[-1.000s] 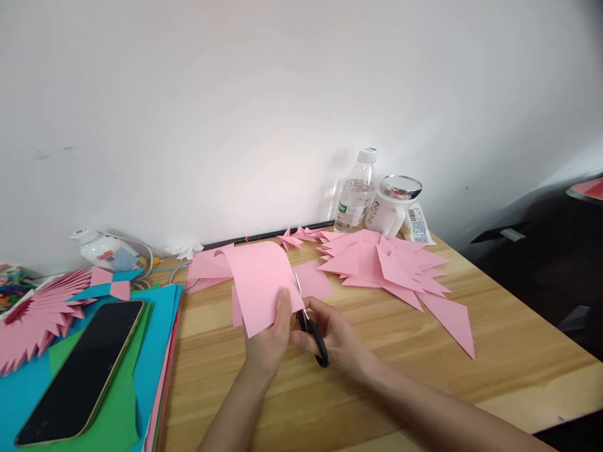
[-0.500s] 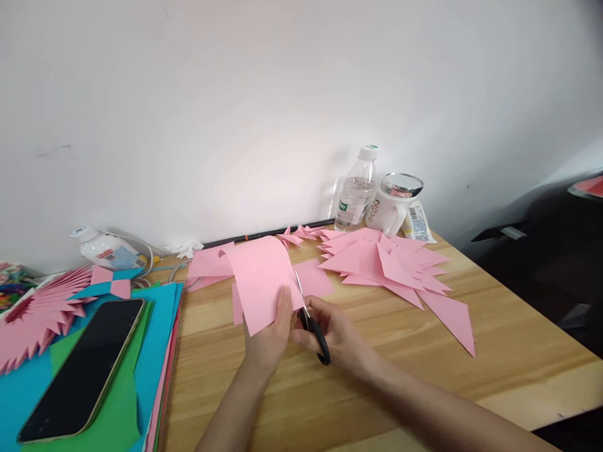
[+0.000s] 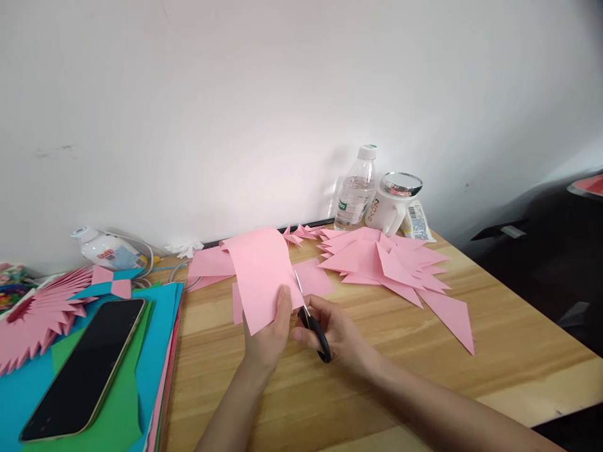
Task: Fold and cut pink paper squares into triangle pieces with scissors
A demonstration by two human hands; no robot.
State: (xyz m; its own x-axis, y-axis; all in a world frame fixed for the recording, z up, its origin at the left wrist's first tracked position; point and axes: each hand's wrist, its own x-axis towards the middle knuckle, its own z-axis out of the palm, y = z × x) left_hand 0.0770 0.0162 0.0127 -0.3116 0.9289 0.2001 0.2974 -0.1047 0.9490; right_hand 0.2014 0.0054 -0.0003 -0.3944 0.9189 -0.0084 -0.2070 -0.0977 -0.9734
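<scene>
My left hand (image 3: 271, 336) grips a sheet of pink paper (image 3: 261, 273) by its near edge, thumb on top and fingers hidden beneath. The sheet arches upward and its far end curls over. In my right hand (image 3: 332, 333) is a pair of scissors with black handles (image 3: 316, 333); one blade shows along the sheet's right edge, near its lower right corner. Whether the blades have paper between them is hard to make out. Behind the held sheet lie flat pink pieces (image 3: 315, 277), and to the right a heap of pointed folded pink pieces (image 3: 372, 257).
A water bottle (image 3: 355, 194) and a white mug with a shiny lid (image 3: 393, 204) stand by the wall. At left, a phone (image 3: 85, 370) rests on coloured paper (image 3: 160, 314) beside a pleated pink paper piece (image 3: 42, 320). A white bottle (image 3: 108, 250) leans near cables.
The far end of the pink sheet has risen slightly and arches higher. Both hands and the scissors have stayed almost in place.
</scene>
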